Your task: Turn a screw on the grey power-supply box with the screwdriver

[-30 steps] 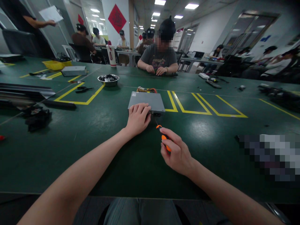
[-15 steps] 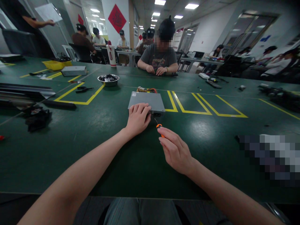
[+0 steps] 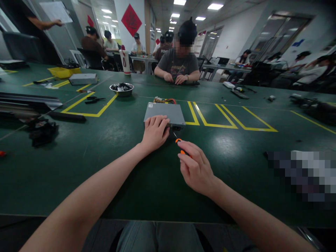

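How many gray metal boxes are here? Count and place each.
2. One gray box lies under the left hand; a second box sits far left by the yellow tray. Others may be hidden.

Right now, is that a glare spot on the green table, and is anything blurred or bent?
Head view: ceiling lights throw a pale glare patch on the green table beside the right hand gripping the orange screwdriver; left hand and grey box look sharp; a pixelated patch covers something at the right; the wide lens stretches the edges and darkens corners.
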Demonstrator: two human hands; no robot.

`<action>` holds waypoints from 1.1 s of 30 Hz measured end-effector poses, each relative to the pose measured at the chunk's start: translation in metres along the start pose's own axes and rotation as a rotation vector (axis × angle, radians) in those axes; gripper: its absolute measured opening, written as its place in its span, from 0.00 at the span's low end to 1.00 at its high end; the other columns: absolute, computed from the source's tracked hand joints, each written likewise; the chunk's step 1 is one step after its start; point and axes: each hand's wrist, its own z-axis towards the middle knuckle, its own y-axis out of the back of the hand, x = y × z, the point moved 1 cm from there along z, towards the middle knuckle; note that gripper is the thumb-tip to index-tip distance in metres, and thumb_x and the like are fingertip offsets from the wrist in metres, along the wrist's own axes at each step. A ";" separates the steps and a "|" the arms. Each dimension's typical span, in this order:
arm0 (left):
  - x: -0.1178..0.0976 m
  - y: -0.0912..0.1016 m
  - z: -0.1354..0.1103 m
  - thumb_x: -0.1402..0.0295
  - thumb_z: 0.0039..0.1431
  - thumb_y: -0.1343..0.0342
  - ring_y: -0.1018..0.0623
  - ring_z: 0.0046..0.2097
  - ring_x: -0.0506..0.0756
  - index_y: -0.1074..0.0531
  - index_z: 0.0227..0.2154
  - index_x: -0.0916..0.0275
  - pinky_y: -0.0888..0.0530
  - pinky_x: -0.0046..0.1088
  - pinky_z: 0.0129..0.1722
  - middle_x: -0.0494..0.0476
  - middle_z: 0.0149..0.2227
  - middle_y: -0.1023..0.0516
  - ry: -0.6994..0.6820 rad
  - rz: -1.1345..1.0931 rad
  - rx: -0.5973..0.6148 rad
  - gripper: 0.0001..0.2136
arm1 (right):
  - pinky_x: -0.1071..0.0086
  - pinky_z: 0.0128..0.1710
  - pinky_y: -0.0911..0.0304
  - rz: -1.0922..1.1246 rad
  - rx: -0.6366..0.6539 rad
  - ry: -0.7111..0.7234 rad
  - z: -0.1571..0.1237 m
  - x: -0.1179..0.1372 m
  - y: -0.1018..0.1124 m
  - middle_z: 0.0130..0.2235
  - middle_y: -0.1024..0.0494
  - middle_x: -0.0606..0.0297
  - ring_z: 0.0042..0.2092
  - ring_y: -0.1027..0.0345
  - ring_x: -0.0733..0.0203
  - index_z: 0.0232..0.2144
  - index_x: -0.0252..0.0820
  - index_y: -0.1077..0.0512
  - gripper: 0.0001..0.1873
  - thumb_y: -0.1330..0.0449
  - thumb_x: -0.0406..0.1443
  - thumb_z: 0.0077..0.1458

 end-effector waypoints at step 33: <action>0.001 0.000 -0.001 0.68 0.58 0.53 0.36 0.52 0.59 0.36 0.44 0.59 0.43 0.40 0.50 0.57 0.50 0.32 -0.004 -0.002 0.007 0.11 | 0.65 0.35 0.36 0.003 0.010 -0.063 -0.001 0.002 0.002 0.42 0.28 0.54 0.40 0.33 0.59 0.40 0.39 0.41 0.14 0.46 0.26 0.50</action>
